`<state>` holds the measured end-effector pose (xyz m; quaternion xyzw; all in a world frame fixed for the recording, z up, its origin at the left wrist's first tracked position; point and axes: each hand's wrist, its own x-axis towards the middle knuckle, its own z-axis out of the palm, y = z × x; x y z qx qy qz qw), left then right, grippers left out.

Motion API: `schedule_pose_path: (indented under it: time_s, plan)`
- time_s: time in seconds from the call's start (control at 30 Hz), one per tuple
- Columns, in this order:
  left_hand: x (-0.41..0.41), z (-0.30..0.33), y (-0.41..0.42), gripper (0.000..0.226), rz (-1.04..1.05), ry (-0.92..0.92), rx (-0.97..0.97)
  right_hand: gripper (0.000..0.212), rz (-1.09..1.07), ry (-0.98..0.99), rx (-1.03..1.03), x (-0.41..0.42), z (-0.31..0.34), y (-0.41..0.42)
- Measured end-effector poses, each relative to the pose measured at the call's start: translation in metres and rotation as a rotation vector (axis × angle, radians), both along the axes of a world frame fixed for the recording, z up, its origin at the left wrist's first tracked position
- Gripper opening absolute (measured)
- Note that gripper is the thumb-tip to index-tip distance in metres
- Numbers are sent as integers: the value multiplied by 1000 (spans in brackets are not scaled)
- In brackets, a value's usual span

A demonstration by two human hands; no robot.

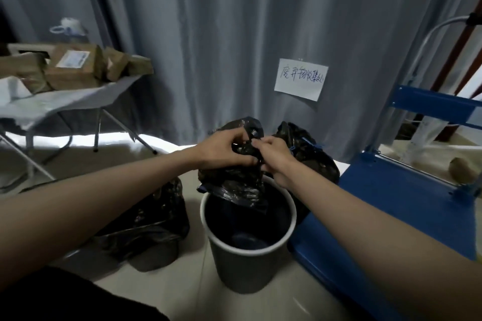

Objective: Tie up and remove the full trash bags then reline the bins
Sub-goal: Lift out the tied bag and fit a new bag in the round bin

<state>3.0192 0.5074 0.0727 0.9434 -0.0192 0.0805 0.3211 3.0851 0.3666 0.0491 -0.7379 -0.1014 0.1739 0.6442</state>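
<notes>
Together our left hand (221,150) and right hand (273,156) pinched crumpled black trash bag (232,185) above grey bin (247,263), frame centre.

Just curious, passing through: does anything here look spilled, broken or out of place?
Nothing spilled or broken. Both hands, left hand and right hand, grip a crumpled black bag above the gray bin.

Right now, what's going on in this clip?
A person is working a black trash bag over an open grey bin. The left hand and right hand both grip its bunched top. Another black bag sits behind, beside a blue cart, and a bagged bin stands to the left.
</notes>
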Motion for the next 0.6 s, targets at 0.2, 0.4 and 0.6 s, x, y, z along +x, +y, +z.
schedule_pose_path:
  time_s: [0.2, 0.4, 0.6]
  plan:
    - [-1, -19, 11, 41, 265, 2, -565, 25, 58, -118, 34, -12, -33, 6]
    - [5, -31, 11, 28, 257, 196, -680, 32, 198, -190, -101, -15, -63, -18]
    - [13, -46, 10, 17, 264, 140, -587, 34, 174, -146, -285, 10, -87, -74]
